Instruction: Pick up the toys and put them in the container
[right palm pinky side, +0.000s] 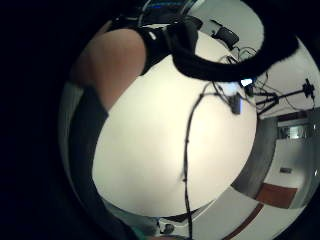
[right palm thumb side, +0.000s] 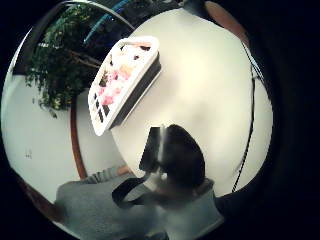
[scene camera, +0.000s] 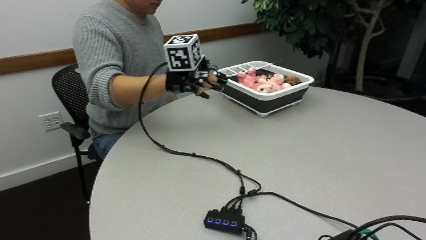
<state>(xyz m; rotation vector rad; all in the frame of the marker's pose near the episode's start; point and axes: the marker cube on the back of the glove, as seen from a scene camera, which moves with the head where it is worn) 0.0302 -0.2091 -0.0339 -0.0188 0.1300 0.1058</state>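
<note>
Beside the container (scene camera: 266, 95) on the table (scene camera: 319, 160), seen from outside, the gloved right hand (scene camera: 196, 80) hovers, fingers loosely curled, holding nothing. Pink toys (scene camera: 263, 80) lie inside; a plant (scene camera: 313, 25) stands behind. Thumb-side view: container (right palm thumb side: 125, 85) with toys (right palm thumb side: 115, 87) near the table's edge. Little-finger view: bare tabletop (right palm pinky side: 165, 150).

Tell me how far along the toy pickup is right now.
Done, it seems: pink and brown toys lie in the container. In hand: nothing visible; the gloved right hand hovers beside the container's rim, fingers loosely curled. Left: no toys show on the table.
</note>
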